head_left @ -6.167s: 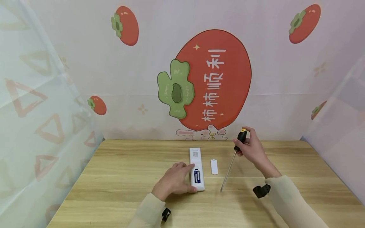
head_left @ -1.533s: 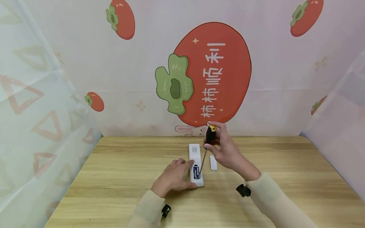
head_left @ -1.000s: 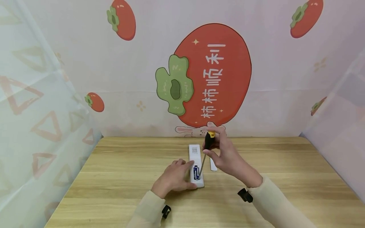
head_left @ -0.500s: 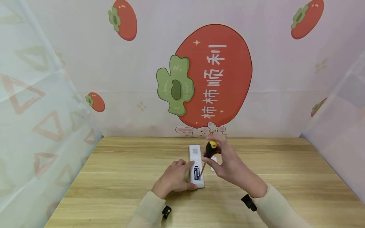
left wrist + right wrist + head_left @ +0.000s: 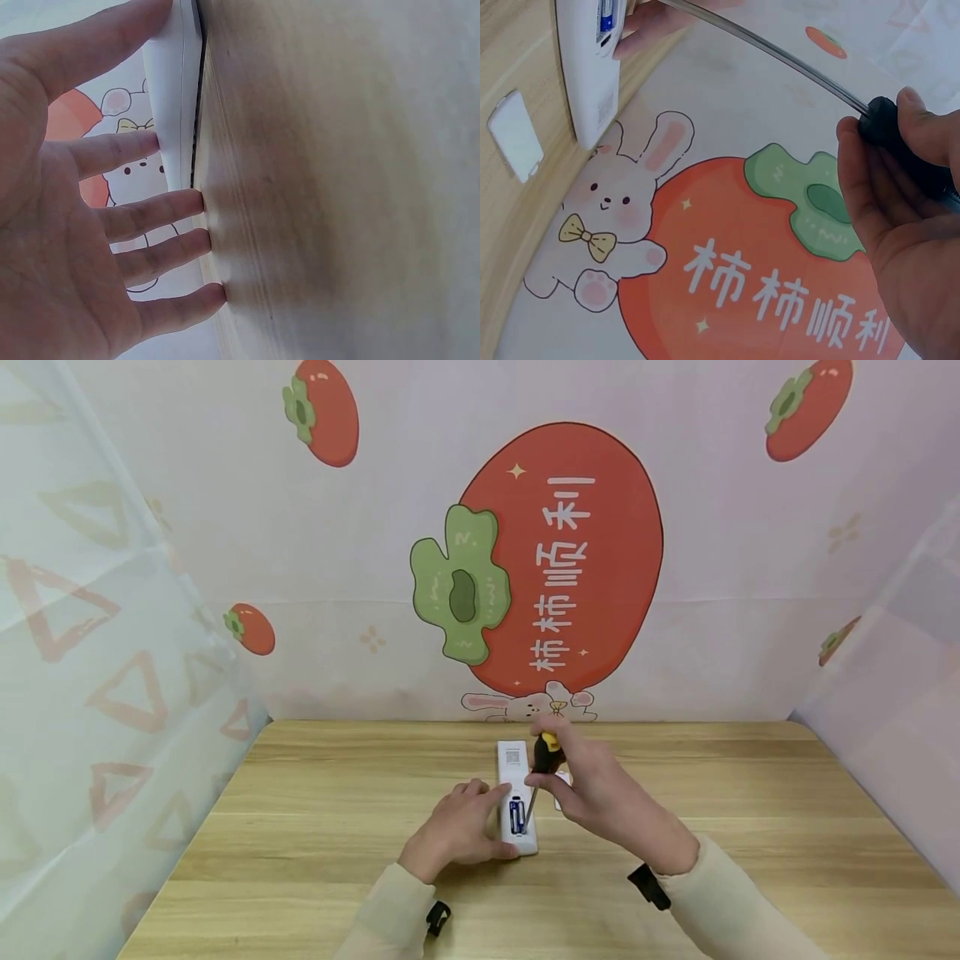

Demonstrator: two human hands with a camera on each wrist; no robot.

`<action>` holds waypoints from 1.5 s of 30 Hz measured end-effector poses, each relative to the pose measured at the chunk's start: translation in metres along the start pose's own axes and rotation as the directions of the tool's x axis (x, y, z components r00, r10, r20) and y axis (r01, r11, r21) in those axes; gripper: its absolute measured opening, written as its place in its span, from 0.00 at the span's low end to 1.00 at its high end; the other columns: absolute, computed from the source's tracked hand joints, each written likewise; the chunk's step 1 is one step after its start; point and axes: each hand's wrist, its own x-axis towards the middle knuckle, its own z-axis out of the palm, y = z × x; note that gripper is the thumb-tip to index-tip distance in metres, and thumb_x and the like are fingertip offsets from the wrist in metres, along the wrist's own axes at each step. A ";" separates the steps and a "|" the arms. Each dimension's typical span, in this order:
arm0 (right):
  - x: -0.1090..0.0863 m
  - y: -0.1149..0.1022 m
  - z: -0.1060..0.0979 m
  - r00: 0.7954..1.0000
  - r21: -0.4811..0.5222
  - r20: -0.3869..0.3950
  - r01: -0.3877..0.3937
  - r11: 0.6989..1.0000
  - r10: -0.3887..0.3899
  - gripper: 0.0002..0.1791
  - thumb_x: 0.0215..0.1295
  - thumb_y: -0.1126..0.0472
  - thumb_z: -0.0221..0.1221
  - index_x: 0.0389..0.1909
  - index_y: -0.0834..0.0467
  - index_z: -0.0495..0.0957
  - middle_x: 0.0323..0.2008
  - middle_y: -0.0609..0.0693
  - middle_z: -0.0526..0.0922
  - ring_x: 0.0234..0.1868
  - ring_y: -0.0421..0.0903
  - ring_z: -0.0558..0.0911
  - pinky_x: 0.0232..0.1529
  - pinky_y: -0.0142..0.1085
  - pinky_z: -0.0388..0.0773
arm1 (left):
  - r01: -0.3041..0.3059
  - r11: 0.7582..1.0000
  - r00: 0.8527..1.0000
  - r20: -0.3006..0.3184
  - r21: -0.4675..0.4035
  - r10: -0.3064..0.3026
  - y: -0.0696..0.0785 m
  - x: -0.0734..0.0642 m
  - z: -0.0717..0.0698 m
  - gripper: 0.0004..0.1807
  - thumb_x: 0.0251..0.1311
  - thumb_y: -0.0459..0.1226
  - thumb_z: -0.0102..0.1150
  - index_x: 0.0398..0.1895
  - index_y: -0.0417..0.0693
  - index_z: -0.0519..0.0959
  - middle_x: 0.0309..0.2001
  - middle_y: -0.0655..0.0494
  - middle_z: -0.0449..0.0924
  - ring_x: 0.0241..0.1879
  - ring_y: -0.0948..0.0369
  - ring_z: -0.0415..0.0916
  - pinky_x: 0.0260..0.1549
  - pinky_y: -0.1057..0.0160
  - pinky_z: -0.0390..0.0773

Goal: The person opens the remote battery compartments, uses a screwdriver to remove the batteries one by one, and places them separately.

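Observation:
A white remote control (image 5: 513,770) lies back side up on the table, its battery bay uncovered with two blue batteries (image 5: 517,817) inside. My left hand (image 5: 459,831) steadies it with thumb and index finger; in the left wrist view the other fingers, fairly straight, rest on the tabletop. My right hand (image 5: 600,789) grips the black and yellow handle of a screwdriver (image 5: 780,56). The metal shaft slants down to the right side of the battery bay; exact contact at the tip is too small to tell. The white battery cover (image 5: 516,136) lies right of the remote, partly hidden by my right hand in the head view.
The wooden table (image 5: 337,793) ends at a patterned cloth backdrop (image 5: 720,568) showing persimmons and a rabbit. Similar cloth sides stand left and right. A black wrist strap (image 5: 649,887) sits at my right sleeve.
The screwdriver came from right of the battery cover to the battery bay. In the last second its handle dipped, and the last half second tilted it slightly left. My left hand stays on the remote.

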 end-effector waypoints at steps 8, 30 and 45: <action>-0.002 0.000 0.001 1.000 -0.005 0.005 0.005 1.000 -0.005 0.37 0.56 0.72 0.72 0.61 0.58 0.60 0.33 0.46 0.80 0.34 0.40 0.84 0.38 0.35 0.85 | -0.001 1.000 1.000 0.008 0.002 0.001 -0.001 0.001 0.002 0.48 0.51 0.59 0.74 0.75 0.53 0.69 0.59 0.47 0.73 0.58 0.48 0.71 0.59 0.44 0.72; 0.003 0.006 -0.001 0.999 0.028 0.018 -0.031 0.999 0.030 0.39 0.57 0.73 0.71 0.64 0.59 0.58 0.34 0.45 0.79 0.33 0.38 0.81 0.38 0.34 0.84 | 0.002 1.000 1.000 0.009 0.001 -0.002 0.000 0.001 0.000 0.49 0.50 0.59 0.75 0.74 0.53 0.69 0.59 0.47 0.74 0.57 0.48 0.71 0.58 0.45 0.73; 0.011 0.028 -0.003 0.982 0.130 -0.048 -0.176 0.976 0.183 0.39 0.57 0.76 0.68 0.64 0.58 0.58 0.33 0.49 0.81 0.33 0.41 0.82 0.39 0.42 0.85 | -0.006 0.999 1.000 -0.007 0.039 0.006 -0.001 0.004 0.002 0.49 0.49 0.60 0.75 0.74 0.51 0.70 0.60 0.46 0.74 0.58 0.47 0.72 0.58 0.45 0.74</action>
